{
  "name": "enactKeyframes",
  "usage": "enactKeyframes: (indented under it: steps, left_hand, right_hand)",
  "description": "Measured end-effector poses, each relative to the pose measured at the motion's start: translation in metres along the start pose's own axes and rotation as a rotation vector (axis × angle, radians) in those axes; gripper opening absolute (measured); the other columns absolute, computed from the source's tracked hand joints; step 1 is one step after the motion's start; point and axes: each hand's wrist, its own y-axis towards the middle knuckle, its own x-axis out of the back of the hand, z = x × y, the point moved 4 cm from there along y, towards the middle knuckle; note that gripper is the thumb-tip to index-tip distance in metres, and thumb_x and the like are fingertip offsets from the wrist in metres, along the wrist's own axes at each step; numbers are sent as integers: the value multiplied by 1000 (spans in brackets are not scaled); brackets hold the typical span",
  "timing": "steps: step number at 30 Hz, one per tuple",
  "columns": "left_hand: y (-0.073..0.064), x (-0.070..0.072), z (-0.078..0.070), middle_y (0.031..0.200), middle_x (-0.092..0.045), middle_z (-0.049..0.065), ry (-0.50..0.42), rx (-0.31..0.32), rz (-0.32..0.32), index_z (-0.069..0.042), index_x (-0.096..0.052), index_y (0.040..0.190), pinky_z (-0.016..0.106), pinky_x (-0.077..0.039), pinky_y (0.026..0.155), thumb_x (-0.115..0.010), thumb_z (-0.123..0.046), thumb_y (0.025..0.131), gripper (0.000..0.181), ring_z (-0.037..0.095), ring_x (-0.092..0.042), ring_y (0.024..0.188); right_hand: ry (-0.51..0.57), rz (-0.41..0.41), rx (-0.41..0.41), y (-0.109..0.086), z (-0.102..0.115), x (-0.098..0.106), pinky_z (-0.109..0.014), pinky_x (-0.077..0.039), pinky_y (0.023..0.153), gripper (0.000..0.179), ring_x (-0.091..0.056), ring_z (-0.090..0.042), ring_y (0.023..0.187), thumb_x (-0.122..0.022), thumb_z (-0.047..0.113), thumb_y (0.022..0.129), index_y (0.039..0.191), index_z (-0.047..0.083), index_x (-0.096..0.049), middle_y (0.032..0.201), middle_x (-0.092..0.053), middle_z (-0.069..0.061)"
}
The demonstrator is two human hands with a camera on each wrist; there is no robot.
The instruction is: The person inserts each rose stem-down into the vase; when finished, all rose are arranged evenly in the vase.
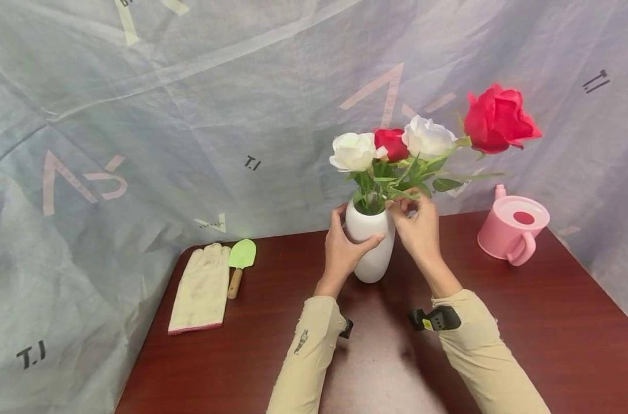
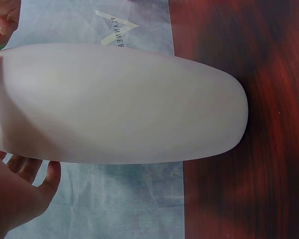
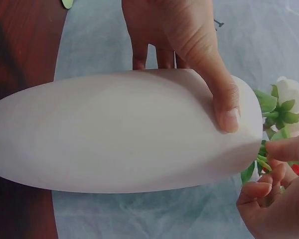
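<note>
A white vase (image 1: 369, 250) stands on the table with several artificial roses in its mouth. My left hand (image 1: 341, 247) grips the vase's upper left side, its thumb (image 3: 228, 112) across the front in the right wrist view. At the rim, my right hand (image 1: 419, 227) pinches a green stem (image 3: 263, 163) among the leaves; which rose it belongs to is hard to tell. A large red rose (image 1: 500, 121) leans far out to the right. Two white roses (image 1: 354, 152) and a smaller red rose (image 1: 391, 144) cluster above the vase.
A pink watering can (image 1: 512, 227) stands at the table's right rear. To the left lie a pale work glove (image 1: 201, 287) with a red hem and a small green trowel (image 1: 242, 253) with a wooden handle. Grey cloth (image 1: 272, 103) hangs behind the dark red table (image 1: 272, 339).
</note>
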Motion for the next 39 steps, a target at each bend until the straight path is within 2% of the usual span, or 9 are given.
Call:
enactKeyframes:
  steps: [9, 16, 22, 26, 30, 33, 37, 39]
  left_hand:
    - [-4, 2, 5, 127, -49, -9, -17, 38, 7, -23, -37, 133, 30, -47, 79, -83, -39, 66, 83, 8, -52, 105]
    - [-4, 4, 6, 129, -49, -8, -12, 44, 1, -23, -37, 134, 29, -47, 78, -84, -39, 65, 84, 9, -52, 106]
    - [-5, 3, 4, 129, -49, -5, -5, 33, 10, -22, -37, 134, 31, -48, 78, -83, -40, 66, 84, 11, -54, 105]
    - [-4, 3, 2, 128, -51, -1, 3, 7, -3, -19, -37, 134, 33, -48, 78, -83, -40, 66, 84, 15, -55, 104]
    - [-3, 2, 0, 130, -50, -1, 16, 3, -1, -17, -37, 135, 35, -48, 80, -82, -41, 66, 86, 15, -53, 109]
    - [-3, 1, 1, 132, -48, -1, 25, 18, 11, -17, -35, 136, 34, -47, 81, -81, -43, 67, 87, 13, -52, 110]
    - [-3, 1, 2, 130, -49, -1, 34, 32, 9, -17, -35, 136, 34, -48, 79, -81, -44, 67, 88, 13, -53, 106]
    - [-2, 0, 2, 128, -50, -2, 33, 33, 11, -18, -36, 136, 33, -48, 78, -81, -44, 66, 87, 12, -54, 104]
  right_hand:
    - [-64, 36, 71, -1, 2, -2, -22, -33, 55, 15, -45, -17, 65, -63, 9, 85, 77, 3, -51, 68, -45, -6]
    - [-97, 94, 22, 2, 0, -6, -24, -37, 56, 12, -49, -18, 66, -61, 10, 83, 78, 3, -53, 69, -52, -8]
    - [-60, 134, 31, 3, -3, -5, -27, -40, 60, 11, -51, -20, 69, -63, 6, 83, 90, -1, -59, 73, -54, -12]
    - [-29, 165, 26, 1, -5, -2, -24, -41, 58, 16, -53, -17, 68, -64, 11, 86, 95, -1, -62, 77, -58, -11]
    - [22, 206, -27, -3, -8, 5, -25, -42, 50, 19, -52, -20, 56, -64, 16, 87, 99, 1, -63, 71, -58, -13]
    - [-9, 226, -52, -8, -8, 13, -26, -41, 47, 19, -51, -19, 48, -65, 16, 88, 102, 4, -65, 71, -59, -11]
    - [-46, 223, -31, -10, -5, 27, -23, -45, 48, 17, -54, -12, 52, -63, 11, 88, 102, 2, -65, 80, -62, -8]
    - [-51, 218, -14, -11, -2, 36, -21, -45, 47, 16, -55, -9, 55, -61, 8, 88, 101, 0, -66, 80, -62, -8]
